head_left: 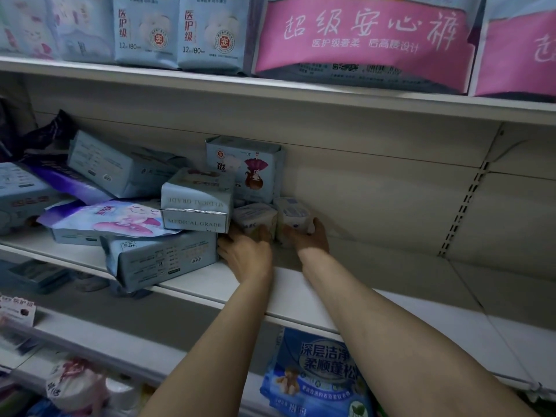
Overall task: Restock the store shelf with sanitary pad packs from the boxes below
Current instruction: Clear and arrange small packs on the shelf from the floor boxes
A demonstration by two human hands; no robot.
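While both arms reach deep into the shelf [346, 299], the left hand [246, 254] curls its fingers on one small white pack [255, 218] and the right hand [313, 239] cups another small pack [293, 215]. Both packs sit side by side near the back wall. A messy pile of blue packs [168, 257] lies just to the left.

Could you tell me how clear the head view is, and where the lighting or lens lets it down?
Head view: dim, flat light, deepest shadow at the far left of the middle shelf; wide-angle lens bows the shelf edges; soft overall, small print on the MEDICAL GRADE pack blurred; left hand and right hand on small packs are reasonably sharp.
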